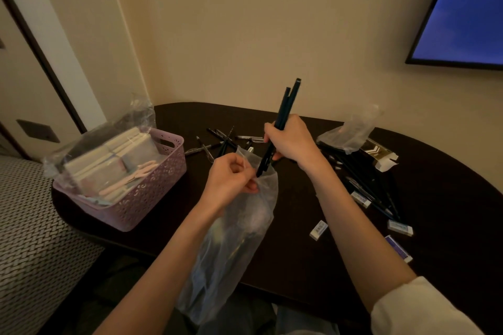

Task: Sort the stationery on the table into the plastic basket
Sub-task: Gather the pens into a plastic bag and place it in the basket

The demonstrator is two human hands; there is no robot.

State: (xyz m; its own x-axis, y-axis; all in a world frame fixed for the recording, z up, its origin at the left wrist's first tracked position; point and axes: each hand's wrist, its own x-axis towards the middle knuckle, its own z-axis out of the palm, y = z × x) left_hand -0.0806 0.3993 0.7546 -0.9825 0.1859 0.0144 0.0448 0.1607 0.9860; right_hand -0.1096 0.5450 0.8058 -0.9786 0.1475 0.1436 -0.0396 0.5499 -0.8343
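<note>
My right hand (292,139) grips a bundle of dark pens (285,106) upright, their lower tips at the mouth of a clear plastic bag (234,247). My left hand (231,177) pinches the bag's rim and holds it open; the bag hangs down over the table's front edge. A pink plastic basket (160,185) stands at the left on the dark table (326,253), holding notebooks in clear wrap and pink items. More loose pens (217,141) lie behind the bag. Dark pencils (364,185) are piled at the right, with white erasers (318,229) near them.
A crumpled clear bag (351,130) and an open small carton (381,158) lie at the back right. A woven-pattern seat (32,239) adjoins the table on the left. A blue screen (468,8) hangs on the wall upper right.
</note>
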